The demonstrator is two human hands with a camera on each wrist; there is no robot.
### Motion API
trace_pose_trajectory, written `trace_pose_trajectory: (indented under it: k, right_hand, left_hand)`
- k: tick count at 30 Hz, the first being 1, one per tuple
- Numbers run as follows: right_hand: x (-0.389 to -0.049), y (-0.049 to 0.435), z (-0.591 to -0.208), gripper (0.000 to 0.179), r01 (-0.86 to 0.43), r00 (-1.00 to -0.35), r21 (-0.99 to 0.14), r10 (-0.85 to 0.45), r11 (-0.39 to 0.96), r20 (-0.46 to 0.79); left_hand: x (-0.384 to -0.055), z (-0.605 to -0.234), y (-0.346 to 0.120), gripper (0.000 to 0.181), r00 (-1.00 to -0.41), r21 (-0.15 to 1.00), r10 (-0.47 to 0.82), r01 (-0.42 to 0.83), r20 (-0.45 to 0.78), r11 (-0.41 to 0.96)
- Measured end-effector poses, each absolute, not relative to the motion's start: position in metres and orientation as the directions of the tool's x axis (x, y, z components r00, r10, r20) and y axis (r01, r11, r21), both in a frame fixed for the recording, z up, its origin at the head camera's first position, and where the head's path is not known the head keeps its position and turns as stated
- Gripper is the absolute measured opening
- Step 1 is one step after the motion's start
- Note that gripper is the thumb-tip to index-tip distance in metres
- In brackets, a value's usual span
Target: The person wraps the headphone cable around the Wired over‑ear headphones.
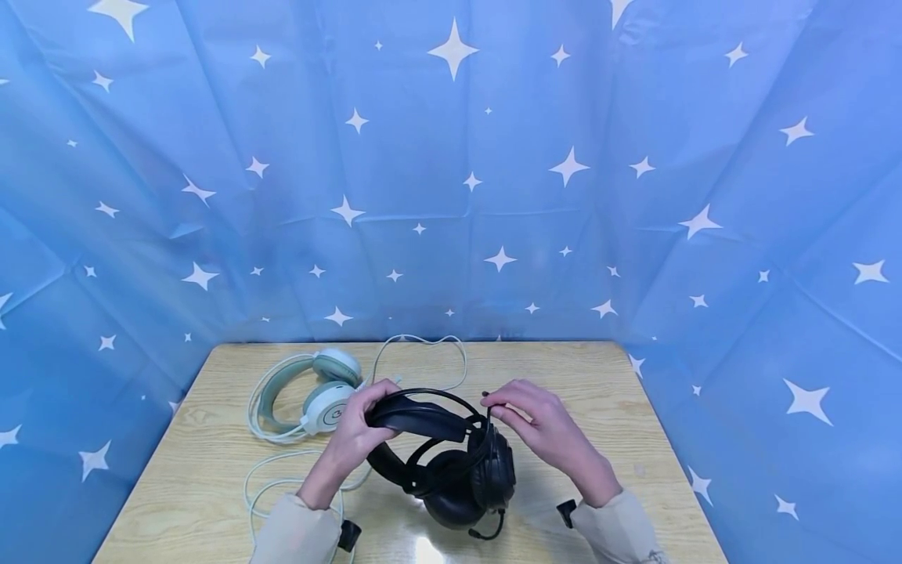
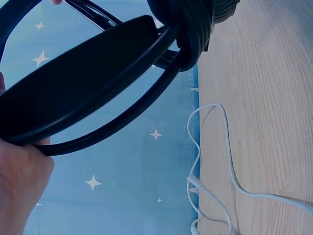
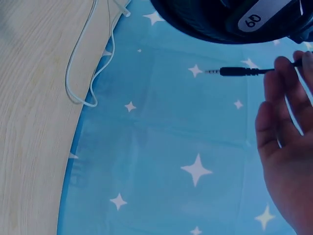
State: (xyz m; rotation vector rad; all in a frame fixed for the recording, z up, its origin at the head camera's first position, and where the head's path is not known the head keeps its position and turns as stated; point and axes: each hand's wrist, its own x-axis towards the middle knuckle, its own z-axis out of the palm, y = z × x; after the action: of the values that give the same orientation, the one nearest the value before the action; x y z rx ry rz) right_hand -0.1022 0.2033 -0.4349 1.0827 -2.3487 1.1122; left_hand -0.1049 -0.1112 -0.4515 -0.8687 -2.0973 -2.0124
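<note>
A black headset (image 1: 496, 470) with a microphone boom (image 1: 493, 534) is held over the middle of the table. My left hand (image 1: 352, 431) grips its padded headband (image 2: 83, 78), fingers and thumb wrapped round it. On the other side, my right hand (image 1: 543, 427) pinches the headset's thin black cable just behind its audio plug (image 3: 237, 71). The plug's metal tip points away from the fingers, clear of the ear cup (image 3: 210, 19) above it. Dark loops, seemingly the cable, go round the headband's end near one ear cup (image 2: 195, 29).
Pale green and white headphones (image 1: 327, 407) lie at the table's left, behind my left hand. Their thin cable (image 1: 465, 362) loops toward the back edge and down the left side. A blue star-patterned curtain (image 1: 451, 157) surrounds the wooden table (image 1: 599, 486).
</note>
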Motion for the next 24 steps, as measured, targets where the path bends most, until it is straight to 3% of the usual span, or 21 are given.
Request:
trace_pose_trajectory:
  k: [7, 14, 18, 24]
  right_hand:
    - [-0.1, 0.197, -0.436, 0.032, -0.78, -0.622, -0.522, -0.517, 0.345, 0.588]
    - [-0.095, 0.197, -0.436, 0.037, -0.671, -0.723, -0.629, -0.533, 0.392, 0.439]
    - [-0.092, 0.196, -0.436, 0.045, -0.575, -0.77, -0.737, -0.538, 0.355, 0.342]
    - [-0.091, 0.192, -0.442, 0.043, -0.395, -0.836, -0.87, -0.508, 0.294, 0.208]
  left_hand:
    - [-0.106, -0.45, -0.108, 0.033, -0.841, 0.887, 0.314, 0.462, 0.442, -0.011]
    - [-0.106, -0.445, -0.102, 0.03, -0.887, 0.912, 0.271, 0.406, 0.375, 0.066]
    - [-0.107, -0.444, -0.1, 0.024, -0.914, 0.926, 0.234, 0.364, 0.333, 0.104]
    - [-0.108, -0.441, -0.094, 0.02, -0.953, 0.943, 0.16, 0.285, 0.259, 0.17]
